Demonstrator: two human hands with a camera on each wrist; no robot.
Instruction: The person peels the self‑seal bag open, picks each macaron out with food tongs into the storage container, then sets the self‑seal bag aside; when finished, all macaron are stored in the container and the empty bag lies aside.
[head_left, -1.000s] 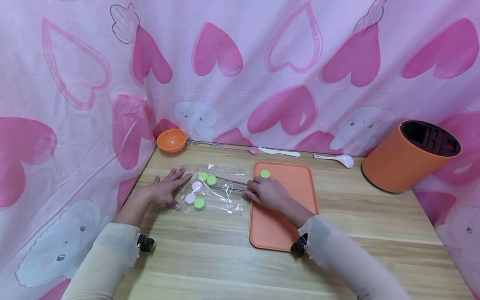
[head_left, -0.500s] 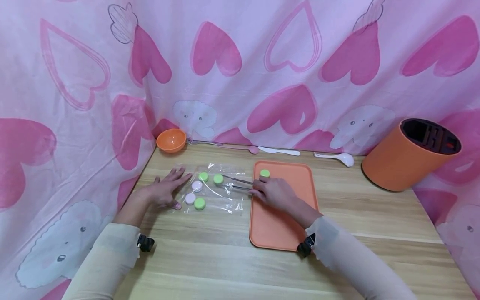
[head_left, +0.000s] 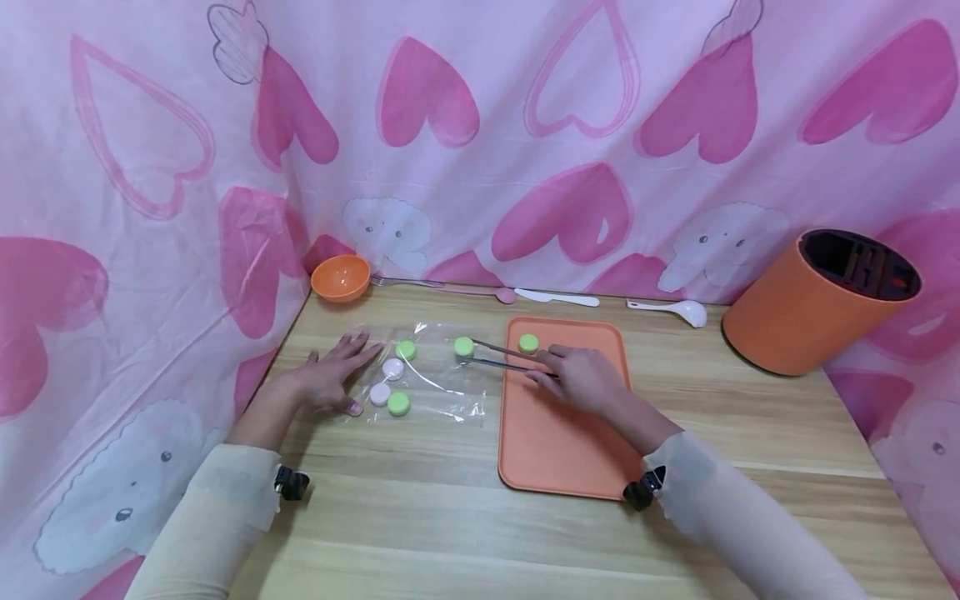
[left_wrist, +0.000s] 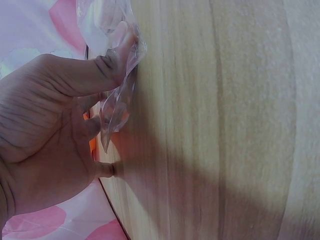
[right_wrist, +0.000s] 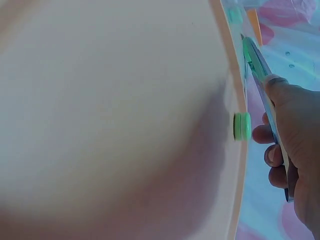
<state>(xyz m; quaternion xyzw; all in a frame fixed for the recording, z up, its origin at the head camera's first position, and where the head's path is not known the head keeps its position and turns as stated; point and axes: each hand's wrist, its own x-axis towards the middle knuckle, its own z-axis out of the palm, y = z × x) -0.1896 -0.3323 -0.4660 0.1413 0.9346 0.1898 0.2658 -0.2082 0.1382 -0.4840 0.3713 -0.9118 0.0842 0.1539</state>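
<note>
Nearest, on the wooden table (head_left: pixel 465 533), an orange tray (head_left: pixel 555 442) toward the right. Above its near part, right hand (head_left: pixel 585 379), fingers curled round metal tongs (head_left: pixel 506 357); at the tong tips, to the left, a green disc (head_left: pixel 463 347) pinched, just over the right edge of a clear plastic bag (head_left: pixel 442 392). On the left, left hand (head_left: pixel 330 379) flat, fingers straight and spread, pressing the bag's left edge. On the bag, two green discs (head_left: pixel 399 403) and two pale pink discs (head_left: pixel 392 368). On the tray's far edge, another green disc (head_left: pixel 528 342). Farther: orange bowl (head_left: pixel 341 277) at the far left, fork (head_left: pixel 405 282), white knife (head_left: pixel 557 297), white spoon (head_left: pixel 671 309); far right, orange round holder (head_left: pixel 813 304).
</note>
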